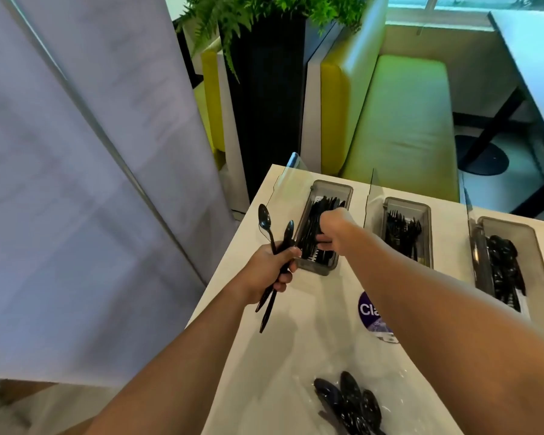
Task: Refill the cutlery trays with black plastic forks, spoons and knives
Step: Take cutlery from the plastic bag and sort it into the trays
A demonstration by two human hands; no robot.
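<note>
Three grey cutlery trays stand in a row on a white counter (302,328). The left tray (333,188) holds black knives, and my right hand (332,229) reaches into it, fingers closed around some of them. Just left of that tray, my left hand (269,271) grips a few black spoons (266,224) with their bowls pointing up. The middle tray (421,208) holds black forks (402,229). The right tray (528,233) holds black spoons (503,265). At the counter's near edge lies a clear plastic bag of black spoons (349,400).
Clear divider panels (371,196) rise behind and between the trays. A round purple sticker (369,309) sits on the counter. A grey wall (76,183) stands to the left. Beyond the counter are a black planter with a fern (264,89), a green bench (399,120) and a table (531,58).
</note>
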